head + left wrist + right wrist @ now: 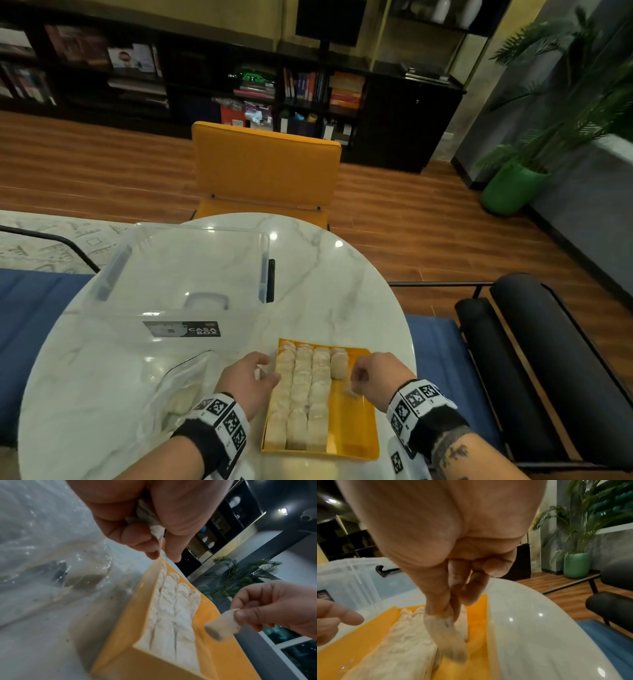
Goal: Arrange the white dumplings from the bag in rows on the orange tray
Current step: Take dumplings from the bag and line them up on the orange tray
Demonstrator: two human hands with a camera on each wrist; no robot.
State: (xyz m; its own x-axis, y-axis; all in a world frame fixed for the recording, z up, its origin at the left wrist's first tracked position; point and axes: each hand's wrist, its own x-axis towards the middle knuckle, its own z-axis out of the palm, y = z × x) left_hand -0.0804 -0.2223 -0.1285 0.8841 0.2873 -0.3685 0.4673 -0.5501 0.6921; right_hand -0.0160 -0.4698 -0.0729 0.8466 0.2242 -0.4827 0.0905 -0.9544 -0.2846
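Note:
The orange tray (354, 431) sits at the table's near edge, with white dumplings (303, 387) in three full rows and a short fourth row at the far end. My right hand (356, 380) pinches one dumpling (447, 632) by its top, hanging above the tray's bare right strip just behind the short row. My left hand (265, 371) hovers at the tray's left rim with its fingers curled round another dumpling (154, 530). The clear plastic bag (181, 387) lies left of the tray with pale dumplings still inside.
A large clear storage box (178, 274) with a black label stands behind the bag on the round marble table (342, 291). A yellow chair (267, 164) is beyond the table and a black armchair (534, 359) to the right.

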